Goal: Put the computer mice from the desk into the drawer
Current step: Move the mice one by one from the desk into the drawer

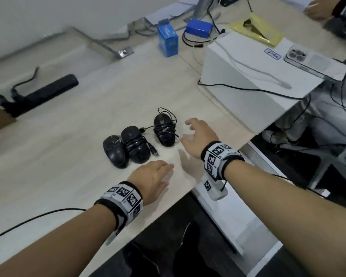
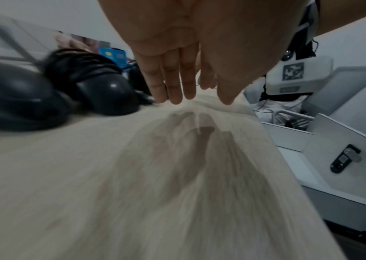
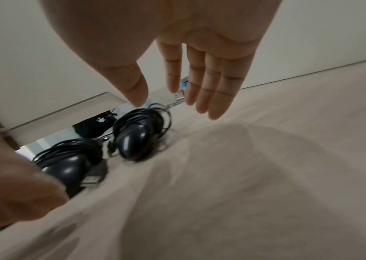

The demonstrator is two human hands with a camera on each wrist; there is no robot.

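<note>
Three black wired mice on bench [image 1: 68, 148]: cable-wrapped mouse [image 1: 164, 130] just beside right hand [image 1: 196, 136], other two [image 1: 126, 147] left of it. Both grips spread, empty; left hand [image 1: 150, 178] near. Light, hard, smooth shells; likely grasp across sides, trapping loose cable.

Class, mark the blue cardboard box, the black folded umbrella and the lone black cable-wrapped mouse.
Blue cardboard box [image 1: 168, 44], head view, front face.
Black folded umbrella [image 1: 48, 90], head view, mid-shaft.
Lone black cable-wrapped mouse [image 1: 165, 134], head view, wrapped middle.

office | pale wood desk [image 1: 68, 176] | cabled computer mice [image 1: 136, 144] | smartphone [image 1: 314, 62] | white box [image 1: 248, 76]
</note>
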